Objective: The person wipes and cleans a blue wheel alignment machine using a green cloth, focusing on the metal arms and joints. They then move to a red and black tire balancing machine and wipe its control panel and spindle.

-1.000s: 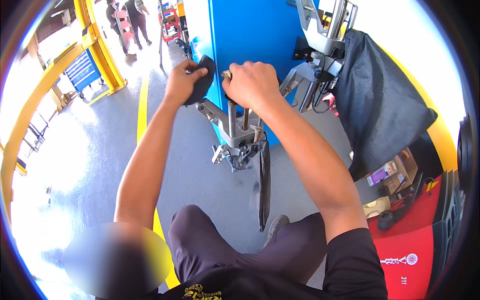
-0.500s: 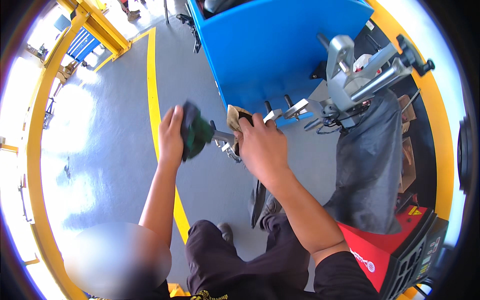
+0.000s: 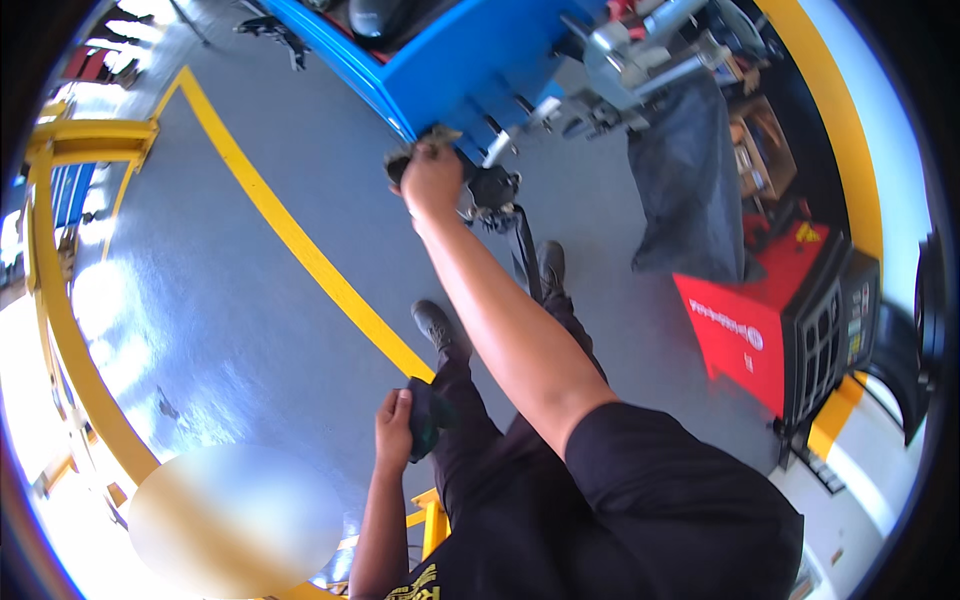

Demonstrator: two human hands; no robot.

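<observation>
My left hand (image 3: 393, 432) is low, in front of my left leg, closed around a soft, crumpled dark green and black cloth (image 3: 430, 418). My right hand (image 3: 432, 182) reaches far forward to the near corner of a blue cabinet (image 3: 470, 75). Its fingers are closed on a tan-and-dark cloth-like piece (image 3: 398, 166), blurred and mostly covered by the hand. Just right of that hand, a dark metal bracket (image 3: 492, 190) stands on a post. Black pegs (image 3: 524, 103) stick out of the cabinet's side.
A grey metal clamp arm (image 3: 615, 60) with a dark cloth cover (image 3: 690, 180) hanging below stands at the right. Nearer is a red machine (image 3: 745, 320) with a black front. A yellow floor line (image 3: 290, 230) runs along my left; a yellow post frame (image 3: 70, 330) stands beyond it.
My right hand has moved forward and left with the tan-and-dark piece, to the cabinet corner. My left hand has dropped back toward my body with the green cloth. The view has turned.
</observation>
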